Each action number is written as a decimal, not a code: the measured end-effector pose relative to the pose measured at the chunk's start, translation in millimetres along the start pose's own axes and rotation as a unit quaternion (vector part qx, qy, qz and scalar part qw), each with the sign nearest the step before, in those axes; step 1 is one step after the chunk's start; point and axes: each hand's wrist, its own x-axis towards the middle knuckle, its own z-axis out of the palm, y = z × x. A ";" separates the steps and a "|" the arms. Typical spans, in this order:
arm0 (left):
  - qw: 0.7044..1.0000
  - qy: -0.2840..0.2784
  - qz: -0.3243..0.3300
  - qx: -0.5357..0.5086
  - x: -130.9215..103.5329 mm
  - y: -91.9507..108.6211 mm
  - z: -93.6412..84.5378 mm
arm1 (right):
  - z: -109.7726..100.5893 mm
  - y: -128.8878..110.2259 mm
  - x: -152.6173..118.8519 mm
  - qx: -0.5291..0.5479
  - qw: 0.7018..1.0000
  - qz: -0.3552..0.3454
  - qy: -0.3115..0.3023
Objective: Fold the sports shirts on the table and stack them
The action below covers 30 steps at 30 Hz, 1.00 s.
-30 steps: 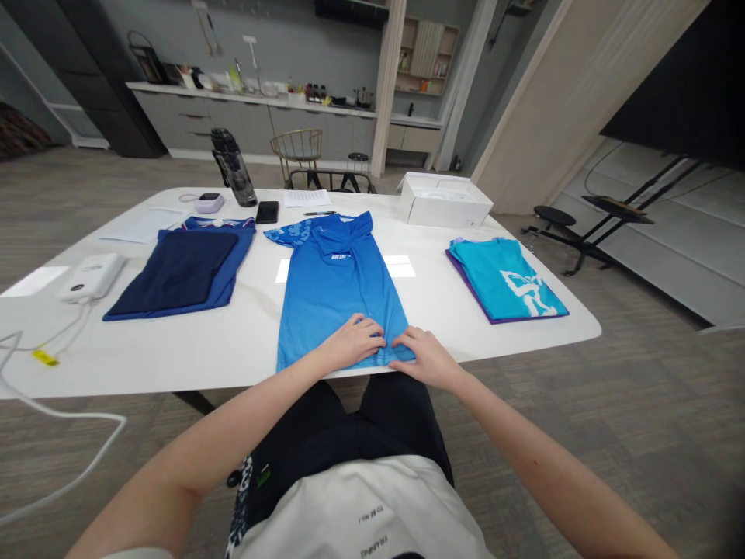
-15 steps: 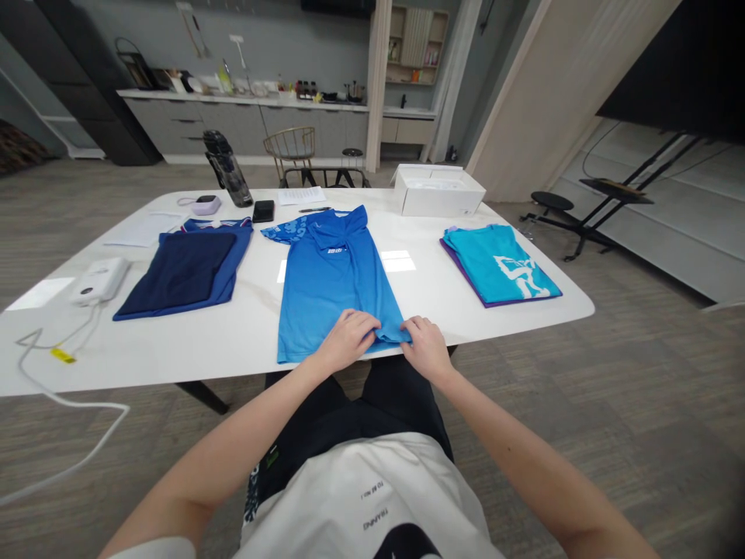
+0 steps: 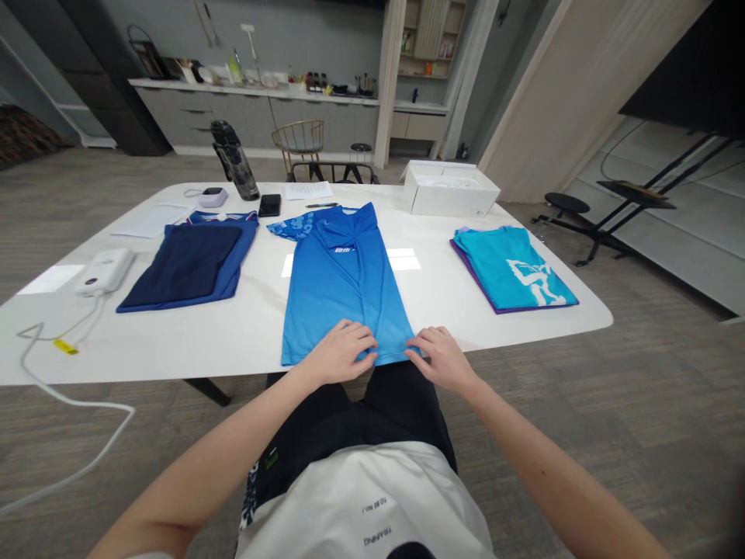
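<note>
A blue shirt (image 3: 326,287) lies on the white table (image 3: 250,341), its collar away from me and its hem at the near edge. One side is folded inward, and a single patterned sleeve sticks out at the left. My left hand (image 3: 343,351) pinches the hem near its middle, fingers bent together on the cloth. At the hem's right corner, my right hand (image 3: 441,357) has its thumb and fingers closed on the fabric.
Dark and blue folded clothes (image 3: 180,264) lie left, turquoise and purple ones (image 3: 512,268) right. Behind are a bottle (image 3: 236,163), a black wallet-like item (image 3: 270,206) and a white box (image 3: 448,192). A power strip (image 3: 105,272) with a cable sits at the left.
The hem's right part, bunched up before, now lies flatter and reaches further right. My right hand has moved slightly right with the corner. The view has shifted a little.
</note>
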 end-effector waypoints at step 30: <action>0.879 0.084 -0.441 0.158 112.3 -347.6 -53.9 | 100.1 94.3 424.5 0.036 0.997 0.067 -0.026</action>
